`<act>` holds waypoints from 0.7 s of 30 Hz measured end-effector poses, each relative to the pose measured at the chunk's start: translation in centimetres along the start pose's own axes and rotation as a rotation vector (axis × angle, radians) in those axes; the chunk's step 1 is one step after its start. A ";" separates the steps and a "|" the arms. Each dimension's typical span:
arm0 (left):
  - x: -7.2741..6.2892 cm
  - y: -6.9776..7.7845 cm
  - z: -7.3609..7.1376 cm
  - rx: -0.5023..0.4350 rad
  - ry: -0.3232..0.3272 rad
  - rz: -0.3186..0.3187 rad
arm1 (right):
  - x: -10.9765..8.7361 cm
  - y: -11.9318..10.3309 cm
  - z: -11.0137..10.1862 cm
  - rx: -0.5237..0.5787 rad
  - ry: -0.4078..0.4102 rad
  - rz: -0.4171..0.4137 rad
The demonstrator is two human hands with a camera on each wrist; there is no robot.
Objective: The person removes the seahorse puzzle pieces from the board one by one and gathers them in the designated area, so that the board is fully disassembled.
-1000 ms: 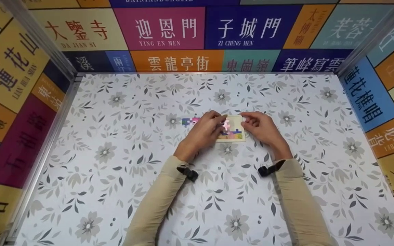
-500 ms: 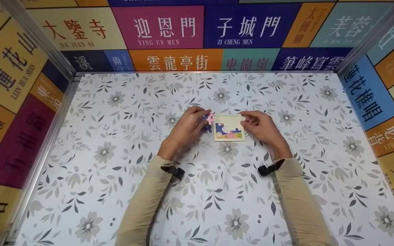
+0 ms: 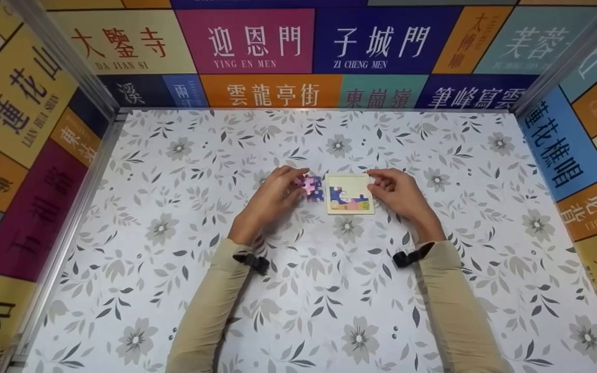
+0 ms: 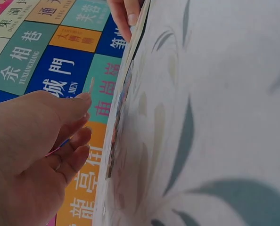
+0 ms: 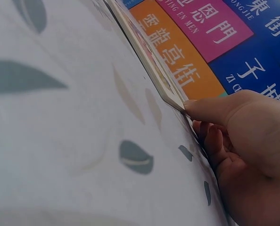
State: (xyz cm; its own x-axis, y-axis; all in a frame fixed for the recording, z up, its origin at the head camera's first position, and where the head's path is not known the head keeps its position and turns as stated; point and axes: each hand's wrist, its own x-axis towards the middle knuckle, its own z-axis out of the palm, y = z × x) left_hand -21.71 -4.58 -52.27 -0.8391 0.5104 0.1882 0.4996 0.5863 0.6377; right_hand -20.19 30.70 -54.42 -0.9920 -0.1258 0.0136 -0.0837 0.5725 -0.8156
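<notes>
A small square puzzle tray [image 3: 350, 180] lies on the table, its lower part filled with blue, orange and green jigsaw pieces. At its upper right edge my right hand [image 3: 399, 194] grips it, the thumb [image 5: 196, 108] at the corner in the right wrist view. Left of the tray, my left hand [image 3: 272, 197] is beside a cluster of pink and blue jigsaw pieces [image 3: 313, 194]. The left wrist view shows a thin jigsaw piece [image 4: 92, 85] pinched at the thumb tip, and a blue and pink edge [image 4: 60, 147] showing among the curled fingers.
A white tablecloth [image 3: 360, 290] with grey flowers and leaves covers the table. Colourful panels with Chinese lettering [image 3: 257, 41] stand along the back and both sides. Black straps [image 3: 252, 262] sit on both wrists, over beige sleeves.
My left hand has moved left, off the tray, with a pink jigsaw piece that was over the tray before. The tray's unfilled upper part now shows. My right hand stays at the edge.
</notes>
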 end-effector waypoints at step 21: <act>-1.1 -1.5 -0.7 -0.065 -0.060 -0.034 | -0.1 -0.2 0.0 0.013 0.001 0.007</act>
State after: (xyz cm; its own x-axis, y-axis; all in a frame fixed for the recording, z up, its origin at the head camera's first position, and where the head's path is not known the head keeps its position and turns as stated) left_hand -21.65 -6.41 -52.91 -0.8400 0.5289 0.1213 0.4542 0.5631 0.6903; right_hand -20.03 30.62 -54.25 -0.9926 -0.1212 0.0083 -0.0756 0.5629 -0.8230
